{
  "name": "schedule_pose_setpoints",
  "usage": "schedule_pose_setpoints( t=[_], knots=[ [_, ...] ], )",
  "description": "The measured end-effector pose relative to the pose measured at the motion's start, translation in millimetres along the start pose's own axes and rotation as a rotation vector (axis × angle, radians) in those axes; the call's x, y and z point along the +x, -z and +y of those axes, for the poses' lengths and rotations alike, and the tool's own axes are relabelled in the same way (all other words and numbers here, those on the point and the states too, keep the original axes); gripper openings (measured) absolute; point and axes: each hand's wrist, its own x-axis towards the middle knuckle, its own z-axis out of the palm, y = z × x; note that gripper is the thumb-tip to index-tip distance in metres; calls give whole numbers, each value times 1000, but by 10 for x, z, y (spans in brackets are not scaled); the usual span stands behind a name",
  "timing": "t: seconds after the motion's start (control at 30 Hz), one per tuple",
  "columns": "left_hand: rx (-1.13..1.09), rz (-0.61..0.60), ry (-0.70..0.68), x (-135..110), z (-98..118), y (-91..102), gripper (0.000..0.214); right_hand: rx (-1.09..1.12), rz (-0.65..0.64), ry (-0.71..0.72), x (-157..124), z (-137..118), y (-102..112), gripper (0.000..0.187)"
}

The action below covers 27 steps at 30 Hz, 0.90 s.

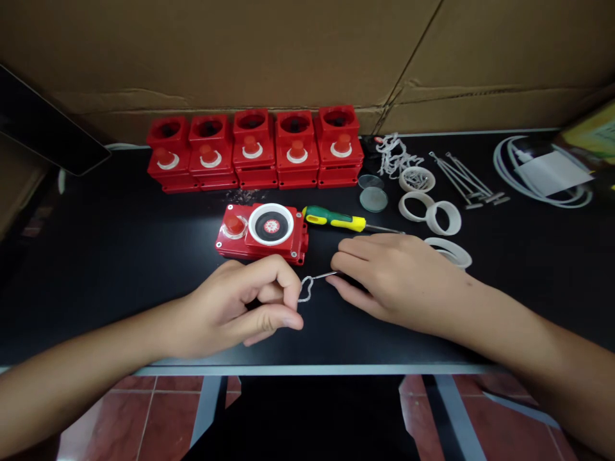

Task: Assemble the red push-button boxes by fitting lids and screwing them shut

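You have a matte black flat-topped desk (120, 246) in front of you, edged in pale grey along your side, with a brown cardboard panel (230, 51) standing behind it. Reddish square floor tiles (168, 416) show below the near edge, and a dark flat panel with a thin rim (45, 121) leans in at the far left. Five red plastic housings with round openings and red buttons (252, 147) line the back of the desk; to their right lie white rings, cord, metal pieces and a coiled white cable (500, 169).

Your left hand (259, 301) comes in from the lower left, fingers curled and thumb pointing right, gripping a small loop of white braided cord (309, 291) at the fingertips. Your right hand (379, 275) reaches in from the right, palm down, its fingers closed around a slim silver metal rod (327, 274) whose tip meets the loop. The loop sits between your hands, just in front of the single red box with a white ring (262, 232).
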Motion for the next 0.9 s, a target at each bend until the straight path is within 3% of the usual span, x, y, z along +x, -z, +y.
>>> schedule_pose_setpoints(
  t=[0.4,0.5,0.6,0.73,0.83,0.9],
  knots=[
    [36,-29,13,-2,10,22,19,-23,-24,-53,3,6,2,30],
    [52,-82,6,-3,44,56,17,-50,-41,-92,-8,16,5,32],
    [-18,-312,110,-21,58,90,16,-97,-78,-167,-15,18,9,32],
    [-216,-689,245,-35,50,79,36,-170,-157,-285,-1,2,27,33],
    [-288,-811,231,-26,70,64,45,-208,-198,-340,18,-1,43,34],
    [-293,-805,221,-23,94,72,44,-209,-219,-345,24,6,48,34]
  ],
)
